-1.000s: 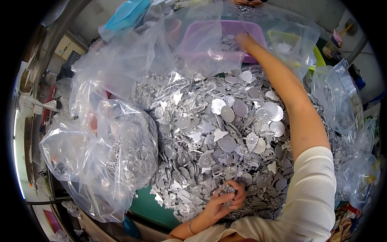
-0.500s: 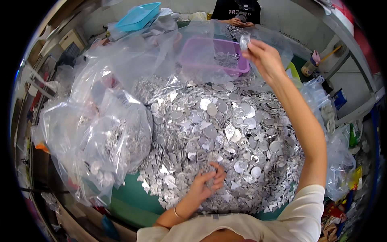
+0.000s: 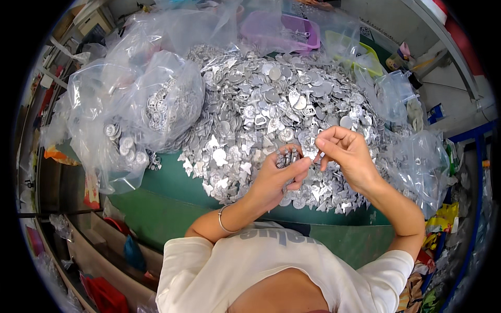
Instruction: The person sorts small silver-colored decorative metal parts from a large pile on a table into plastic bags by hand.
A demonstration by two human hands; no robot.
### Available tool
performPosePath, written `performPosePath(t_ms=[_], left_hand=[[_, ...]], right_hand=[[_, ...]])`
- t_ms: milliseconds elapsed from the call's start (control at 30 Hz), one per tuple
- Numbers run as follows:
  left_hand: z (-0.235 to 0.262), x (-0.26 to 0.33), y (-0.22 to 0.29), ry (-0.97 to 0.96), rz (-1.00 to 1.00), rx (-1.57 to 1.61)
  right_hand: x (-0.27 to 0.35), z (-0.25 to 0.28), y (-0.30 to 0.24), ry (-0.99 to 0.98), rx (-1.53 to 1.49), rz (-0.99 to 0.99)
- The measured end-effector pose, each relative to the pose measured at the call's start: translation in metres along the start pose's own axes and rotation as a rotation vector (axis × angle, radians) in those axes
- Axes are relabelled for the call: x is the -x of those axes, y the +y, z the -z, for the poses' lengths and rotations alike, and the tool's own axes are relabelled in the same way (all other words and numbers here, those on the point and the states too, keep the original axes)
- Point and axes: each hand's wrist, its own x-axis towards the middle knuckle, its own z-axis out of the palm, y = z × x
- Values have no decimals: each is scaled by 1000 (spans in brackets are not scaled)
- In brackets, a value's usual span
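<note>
Over the near part of a big heap of flat silver metal charms (image 3: 271, 96), my two hands are close together. Several small silver metal pieces (image 3: 288, 156) sit in the curled fingers of my left hand (image 3: 282, 180), which wears a bangle at the wrist. Just to the right is my right hand (image 3: 347, 154), thumb and forefinger pinched beside the left fingertips. Whatever is in that pinch is too small to make out. The heap holds round discs, stars and other shapes, some under my hands and hidden.
Clear plastic bags (image 3: 172, 112) with more metal pieces lie to the left. Behind the heap stand a purple basket (image 3: 314, 39) and a yellow-green basket (image 3: 373, 58), partly under plastic sheeting. More plastic bags (image 3: 422, 167) are at right. Green tabletop (image 3: 167, 182) shows along the near side.
My right hand has come down from above the purple basket, where it held a silver piece, to beside my left hand. The view has tilted, so the heap appears higher.
</note>
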Motion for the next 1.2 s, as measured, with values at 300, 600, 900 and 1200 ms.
performPosePath(t_ms=[300,600,900,1200], left_hand=[[-5,37,-9,-71,-2,-98],[-3,57,-11,-100,-42,-138],[-2,55,-3,-3,214,457],[12,52,-13,-177,135,668]], right_hand=[[47,-12,11,19,-93,-47],[63,-21,18,-29,-96,27],[63,-24,26,42,-138,32],[63,-15,28,58,-109,-20]])
